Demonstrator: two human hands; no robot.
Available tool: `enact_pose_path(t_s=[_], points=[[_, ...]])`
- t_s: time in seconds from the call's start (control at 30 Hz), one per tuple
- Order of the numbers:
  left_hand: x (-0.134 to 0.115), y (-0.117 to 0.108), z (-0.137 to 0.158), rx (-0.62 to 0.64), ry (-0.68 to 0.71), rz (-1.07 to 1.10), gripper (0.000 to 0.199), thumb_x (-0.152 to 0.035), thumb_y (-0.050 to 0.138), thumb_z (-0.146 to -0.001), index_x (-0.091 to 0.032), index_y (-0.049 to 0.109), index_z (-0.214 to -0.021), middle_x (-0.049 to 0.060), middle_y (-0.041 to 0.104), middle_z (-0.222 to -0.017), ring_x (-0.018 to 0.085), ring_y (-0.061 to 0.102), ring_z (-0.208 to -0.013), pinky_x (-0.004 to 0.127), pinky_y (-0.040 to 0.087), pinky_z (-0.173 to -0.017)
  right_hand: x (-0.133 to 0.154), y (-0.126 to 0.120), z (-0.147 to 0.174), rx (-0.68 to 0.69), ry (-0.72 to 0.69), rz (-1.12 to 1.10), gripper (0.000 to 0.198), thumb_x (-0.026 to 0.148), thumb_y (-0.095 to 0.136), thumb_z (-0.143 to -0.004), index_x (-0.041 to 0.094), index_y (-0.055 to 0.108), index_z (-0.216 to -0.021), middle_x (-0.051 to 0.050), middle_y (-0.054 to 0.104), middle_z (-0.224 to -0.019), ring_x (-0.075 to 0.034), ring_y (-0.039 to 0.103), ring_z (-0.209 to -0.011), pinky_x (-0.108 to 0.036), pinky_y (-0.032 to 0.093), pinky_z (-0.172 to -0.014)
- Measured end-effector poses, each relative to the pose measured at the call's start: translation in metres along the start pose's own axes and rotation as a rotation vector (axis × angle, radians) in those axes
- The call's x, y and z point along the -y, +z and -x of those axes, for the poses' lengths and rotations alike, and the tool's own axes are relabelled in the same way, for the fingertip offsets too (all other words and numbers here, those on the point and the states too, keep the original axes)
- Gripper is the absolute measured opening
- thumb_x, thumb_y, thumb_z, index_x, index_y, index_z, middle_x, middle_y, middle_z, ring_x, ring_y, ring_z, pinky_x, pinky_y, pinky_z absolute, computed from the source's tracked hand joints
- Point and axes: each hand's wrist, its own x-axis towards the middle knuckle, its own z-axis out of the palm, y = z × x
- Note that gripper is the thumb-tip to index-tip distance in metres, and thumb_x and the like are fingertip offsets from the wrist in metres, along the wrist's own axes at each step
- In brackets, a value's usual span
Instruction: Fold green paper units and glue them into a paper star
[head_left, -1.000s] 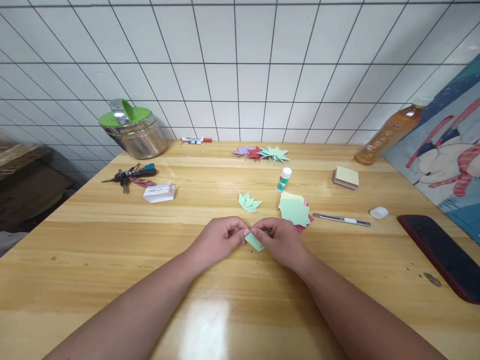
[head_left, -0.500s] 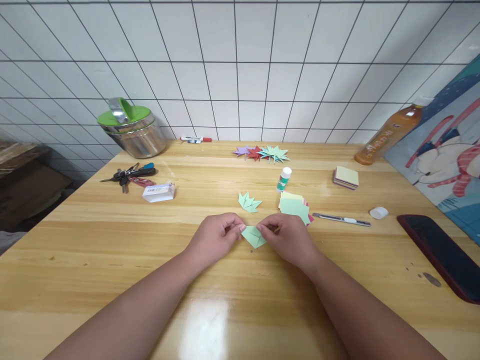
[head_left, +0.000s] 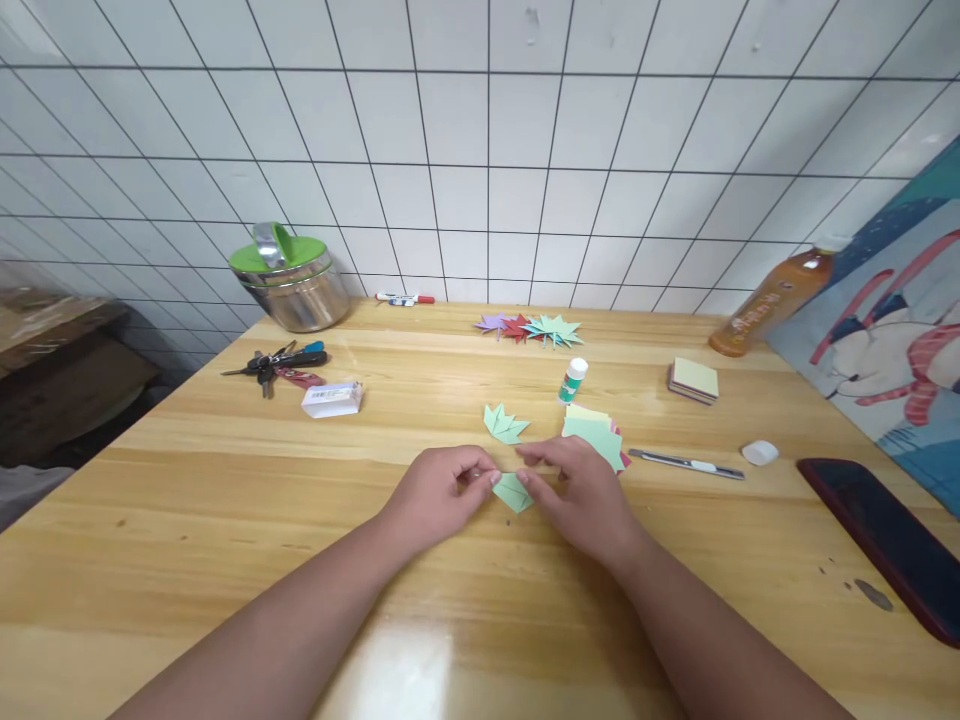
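A small piece of green folded paper (head_left: 514, 492) lies low over the wooden table, with crease lines across it and a point facing me. My left hand (head_left: 439, 492) pinches its left corner between thumb and forefinger. At the right corner my right hand (head_left: 581, 490) has its thumb at the paper's edge, while the forefinger is lifted apart from the thumb. Just beyond lies a green folded paper fan (head_left: 505, 425) with several points. Beside my right hand is a stack of paper squares (head_left: 592, 440), green on top, partly covered by that hand.
Behind the stack stands a glue stick (head_left: 572, 381). To the right lie a utility knife (head_left: 686, 464), a white cap (head_left: 760, 453), a phone (head_left: 877, 545) and a sticky-note pad (head_left: 693, 380). Paper stars (head_left: 553, 330) rest near the wall. Keys (head_left: 274, 365) and a small box (head_left: 332, 400) are left.
My right forefinger has lifted off the paper and opened away from the thumb. The left hand keeps its pinch. The whole view has shifted slightly, with things appearing lower.
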Motion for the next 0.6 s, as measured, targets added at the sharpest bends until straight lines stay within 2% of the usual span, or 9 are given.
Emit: enact_pose_path(t_s=[0.1, 0.2, 0.27, 0.33, 0.47, 0.53, 0.6], points=[[-0.004, 0.003, 0.001, -0.061, -0.021, 0.231, 0.018, -0.033, 0.058, -0.078, -0.017, 0.063, -0.085, 0.001, 0.062, -0.069, 0.014, 0.056, -0.065, 0.023, 0.043, -0.062, 0.0, 0.006, 0.001, -0.009, 0.054, -0.041, 0.013, 0.026, 0.056, -0.079, 0.023, 0.067, -0.073, 0.0, 0.063, -0.067, -0.015, 0.052, -0.065, -0.029, 0.04, -0.064], [-0.008, 0.01, 0.001, -0.035, -0.082, 0.589, 0.043, -0.037, 0.064, -0.074, -0.018, 0.053, -0.112, 0.003, 0.064, -0.085, 0.016, 0.059, -0.08, 0.026, 0.046, -0.072, 0.003, 0.016, 0.003, -0.066, 0.221, -0.289, 0.016, 0.031, 0.055, -0.079, 0.02, 0.064, -0.072, 0.0, 0.06, -0.065, -0.013, 0.048, -0.058, -0.025, 0.038, -0.054], [-0.009, 0.015, 0.0, 0.034, -0.128, 0.708, 0.045, -0.039, 0.063, -0.075, -0.017, 0.052, -0.113, 0.006, 0.064, -0.095, 0.019, 0.059, -0.089, 0.029, 0.045, -0.079, 0.006, 0.022, 0.004, -0.066, 0.287, -0.451, 0.018, 0.033, 0.056, -0.078, 0.019, 0.064, -0.072, -0.001, 0.06, -0.067, -0.013, 0.049, -0.059, -0.024, 0.039, -0.054], [-0.009, 0.019, 0.0, 0.066, -0.152, 0.69, 0.037, -0.042, 0.058, -0.079, -0.014, 0.058, -0.102, 0.007, 0.065, -0.094, 0.019, 0.059, -0.087, 0.03, 0.045, -0.078, 0.009, 0.027, 0.004, -0.079, 0.285, -0.51, 0.017, 0.033, 0.057, -0.078, 0.018, 0.064, -0.073, -0.002, 0.06, -0.072, -0.014, 0.05, -0.063, -0.025, 0.041, -0.057], [-0.006, 0.02, 0.002, 0.056, -0.13, 0.476, 0.034, -0.044, 0.047, -0.084, -0.013, 0.061, -0.077, 0.002, 0.063, -0.071, 0.015, 0.056, -0.068, 0.024, 0.044, -0.063, 0.011, 0.024, 0.004, -0.155, 0.212, -0.392, 0.017, 0.027, 0.057, -0.076, 0.02, 0.066, -0.089, -0.003, 0.056, -0.078, -0.014, 0.046, -0.064, -0.025, 0.04, -0.056], [-0.006, 0.018, 0.003, 0.086, -0.102, 0.332, 0.036, -0.042, 0.044, -0.086, -0.014, 0.06, -0.071, 0.0, 0.061, -0.065, 0.013, 0.054, -0.062, 0.022, 0.041, -0.06, 0.01, 0.019, 0.003, -0.151, 0.157, -0.335, 0.023, 0.025, 0.057, -0.076, 0.023, 0.065, -0.098, -0.003, 0.057, -0.082, -0.014, 0.046, -0.066, -0.025, 0.04, -0.058], [-0.007, 0.017, 0.004, 0.124, -0.063, 0.188, 0.037, -0.04, 0.041, -0.087, -0.015, 0.061, -0.067, -0.001, 0.059, -0.062, 0.012, 0.053, -0.06, 0.021, 0.039, -0.059, 0.009, 0.015, 0.003, -0.108, 0.116, -0.317, 0.021, 0.024, 0.057, -0.076, 0.023, 0.066, -0.095, -0.003, 0.059, -0.084, -0.015, 0.047, -0.07, -0.026, 0.04, -0.061]])
